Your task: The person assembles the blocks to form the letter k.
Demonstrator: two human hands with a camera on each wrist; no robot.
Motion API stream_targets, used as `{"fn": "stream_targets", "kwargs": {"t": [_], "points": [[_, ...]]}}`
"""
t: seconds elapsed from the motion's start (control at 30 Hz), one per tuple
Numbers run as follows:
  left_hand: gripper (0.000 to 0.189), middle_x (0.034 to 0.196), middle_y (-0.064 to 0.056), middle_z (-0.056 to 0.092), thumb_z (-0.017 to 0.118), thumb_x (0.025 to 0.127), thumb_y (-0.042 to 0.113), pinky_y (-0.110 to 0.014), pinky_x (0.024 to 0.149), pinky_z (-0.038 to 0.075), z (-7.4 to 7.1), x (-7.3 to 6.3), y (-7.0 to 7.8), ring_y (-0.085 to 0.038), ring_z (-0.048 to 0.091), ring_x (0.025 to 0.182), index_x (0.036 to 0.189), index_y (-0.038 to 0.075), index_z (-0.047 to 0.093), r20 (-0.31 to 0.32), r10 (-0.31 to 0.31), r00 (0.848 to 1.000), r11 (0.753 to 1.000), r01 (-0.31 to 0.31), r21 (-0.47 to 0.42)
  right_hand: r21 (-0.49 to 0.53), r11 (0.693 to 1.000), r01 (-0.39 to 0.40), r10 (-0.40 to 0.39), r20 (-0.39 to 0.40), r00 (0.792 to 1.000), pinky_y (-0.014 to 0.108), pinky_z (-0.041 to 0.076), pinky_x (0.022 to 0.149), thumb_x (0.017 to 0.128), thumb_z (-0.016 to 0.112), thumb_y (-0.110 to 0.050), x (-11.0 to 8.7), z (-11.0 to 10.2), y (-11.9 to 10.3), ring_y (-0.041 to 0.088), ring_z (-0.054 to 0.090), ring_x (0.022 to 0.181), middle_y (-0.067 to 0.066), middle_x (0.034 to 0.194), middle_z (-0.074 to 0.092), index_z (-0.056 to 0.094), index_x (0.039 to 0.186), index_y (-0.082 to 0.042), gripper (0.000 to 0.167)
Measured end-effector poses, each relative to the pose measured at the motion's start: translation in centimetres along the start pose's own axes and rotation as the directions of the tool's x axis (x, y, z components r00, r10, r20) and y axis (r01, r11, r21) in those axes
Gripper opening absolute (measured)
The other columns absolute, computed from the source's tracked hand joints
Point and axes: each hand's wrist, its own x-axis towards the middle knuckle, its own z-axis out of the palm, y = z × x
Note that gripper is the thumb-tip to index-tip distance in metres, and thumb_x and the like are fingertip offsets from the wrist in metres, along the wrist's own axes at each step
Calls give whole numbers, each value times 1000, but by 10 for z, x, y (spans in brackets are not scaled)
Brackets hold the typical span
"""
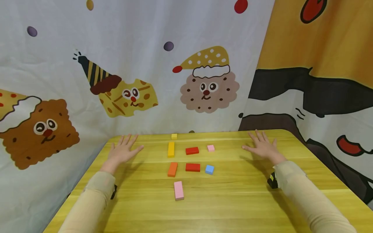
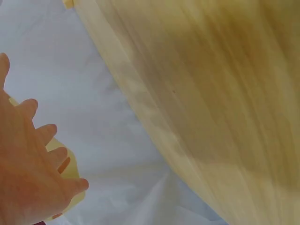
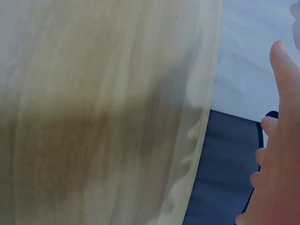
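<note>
My left hand [image 1: 123,153] is held over the left side of the table with its fingers spread, holding nothing. On the right side my right hand [image 1: 263,148] mirrors it, fingers spread and grasp empty. Between them lie small blocks: a yellow cube [image 1: 174,136] at the far edge, a long yellow block [image 1: 171,149], a red block [image 1: 192,150] and a pink cube [image 1: 210,148]. Nearer are an orange block [image 1: 172,169], a second red block [image 1: 193,167] and a blue cube [image 1: 209,169]. Nearest of all is a long pink block [image 1: 179,190].
The wooden table [image 1: 227,207] ends at a far edge close to the fingertips. Behind it hangs a cartoon-printed curtain [image 1: 145,29]. Each wrist wears a small black device, seen at the right cuff [image 1: 288,174]. Hand shadows fall on the tabletop in both wrist views.
</note>
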Motion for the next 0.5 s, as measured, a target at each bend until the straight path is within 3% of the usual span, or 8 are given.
{"fn": "stream_targets", "kwargs": {"t": [0.13, 0.3, 0.5], "points": [[83, 161, -18, 5, 32, 93, 71, -72, 105, -5, 3, -5, -1, -43, -4, 144, 158, 24, 11, -4, 18, 1000, 1000, -18, 19, -15, 999, 34, -33, 14, 999, 80, -8, 95, 89, 39, -74, 1, 0, -10, 52, -3, 141, 21, 160, -4, 11, 157, -13, 96], [80, 161, -14, 8, 31, 94, 69, -71, 106, -2, 1, -8, 11, -42, -1, 145, 157, 22, 16, -15, 105, 994, 994, -105, 19, -22, 993, 112, -112, 8, 994, 80, -2, 97, 90, 42, -71, -2, -6, -30, 48, 0, 142, 17, 161, -1, 15, 157, -14, 93], [68, 162, -10, 9, 38, 100, 57, -70, 108, 2, 0, -13, 32, -38, 0, 146, 157, 24, 19, 33, 248, 968, 969, -248, -16, 4, 966, 258, -258, -3, 966, 77, 4, 101, 91, 52, -63, -8, -8, -73, 44, 6, 144, 16, 161, 10, 24, 156, -16, 85]]}}
